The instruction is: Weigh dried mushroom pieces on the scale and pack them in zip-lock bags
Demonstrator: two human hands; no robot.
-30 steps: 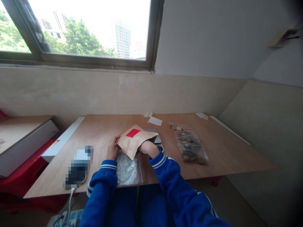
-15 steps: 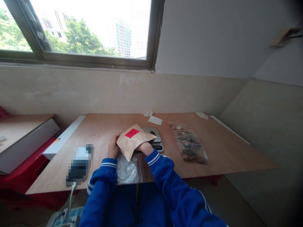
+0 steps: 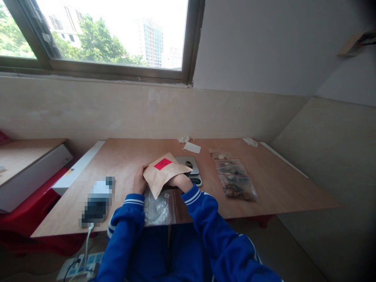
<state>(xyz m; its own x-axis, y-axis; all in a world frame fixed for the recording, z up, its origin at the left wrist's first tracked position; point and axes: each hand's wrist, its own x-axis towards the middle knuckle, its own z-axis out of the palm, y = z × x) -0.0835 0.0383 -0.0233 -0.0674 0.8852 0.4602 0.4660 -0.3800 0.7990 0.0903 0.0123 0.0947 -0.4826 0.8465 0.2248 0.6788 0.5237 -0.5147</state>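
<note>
Holding the kraft envelope (image 3: 164, 170) steady, we pinch | left hand (image 3: 139, 181): fingers closed on its edge | right hand (image 3: 181, 182): fingers hidden, grip unclear | zip bag (image 3: 157, 211) below, at front edge of the table (image 3: 279, 192)

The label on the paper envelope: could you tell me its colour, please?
The label is bright pinkish red, best seen in the head view.

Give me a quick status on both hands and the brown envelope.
Left hand gripping the envelope's edge; right hand at its other side, fingers hidden. Kraft envelope, red label, held over the clear zip bag. Digital scale just beyond it.
</note>
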